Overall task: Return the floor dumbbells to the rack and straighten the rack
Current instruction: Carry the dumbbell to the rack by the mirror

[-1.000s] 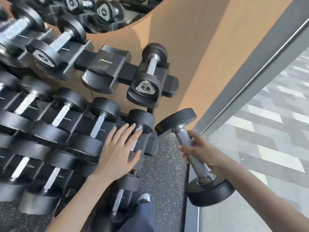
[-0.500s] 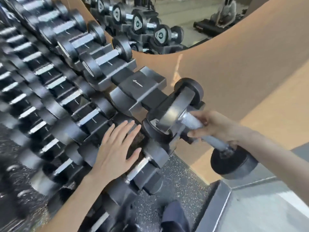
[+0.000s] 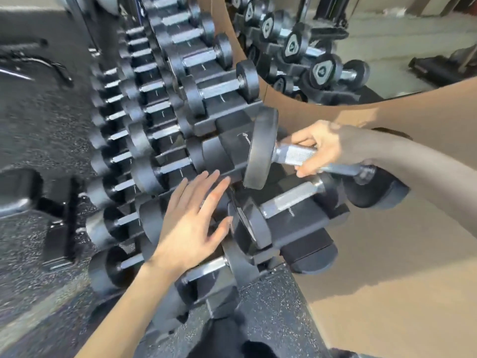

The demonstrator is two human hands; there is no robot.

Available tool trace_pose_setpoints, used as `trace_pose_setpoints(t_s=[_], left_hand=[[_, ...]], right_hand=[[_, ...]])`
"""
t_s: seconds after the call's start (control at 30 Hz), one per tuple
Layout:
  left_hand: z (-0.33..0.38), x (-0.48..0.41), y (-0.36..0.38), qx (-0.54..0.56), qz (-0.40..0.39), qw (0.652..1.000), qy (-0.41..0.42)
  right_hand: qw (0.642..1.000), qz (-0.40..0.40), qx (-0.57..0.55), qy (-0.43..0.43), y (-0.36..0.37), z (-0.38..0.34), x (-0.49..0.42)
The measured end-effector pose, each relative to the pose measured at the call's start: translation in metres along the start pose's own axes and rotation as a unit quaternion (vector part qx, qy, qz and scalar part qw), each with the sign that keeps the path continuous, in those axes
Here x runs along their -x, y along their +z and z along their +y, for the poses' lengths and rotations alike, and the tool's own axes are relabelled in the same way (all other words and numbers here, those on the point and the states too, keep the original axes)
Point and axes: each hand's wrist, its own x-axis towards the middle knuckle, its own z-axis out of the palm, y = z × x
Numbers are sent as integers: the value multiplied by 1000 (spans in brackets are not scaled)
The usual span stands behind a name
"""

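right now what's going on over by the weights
A person is putting a dumbbell back on the rack. The right hand grips its knurled handle and holds it in the air over the empty cradle on the top tier, beside the end dumbbell already seated there. The left hand rests flat and open against the rack, holding nothing.

Tan wall (image 3: pixel 387 293), curved mirror (image 3: pixel 387 47), black speckled rubber floor (image 3: pixel 38 125)

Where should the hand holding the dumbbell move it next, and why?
Probably lower the dumbbell in the right hand into the empty cradle on the top shelf: it hangs just above that free slot, unracked, while the left hand lies flat on the rack.
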Motion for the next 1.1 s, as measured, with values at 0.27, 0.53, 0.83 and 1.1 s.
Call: trace_pose_setpoints(t_s=[0.27,0.53,0.83,1.1], left_hand=[[-31,-36,17,-19,10,999,-45],[-57,-47,47,2,15,994,-110],[-46,-55,91,27,-37,983,-177],[-32,-65,100,31,-51,978,-201]], right_hand=[[994,-58,97,5,-31,-10,-89],[985,-122,119,-27,-29,2,-179],[965,-205,147,-72,-2,42,-253],[963,-167,163,-136,-3,53,-269]])
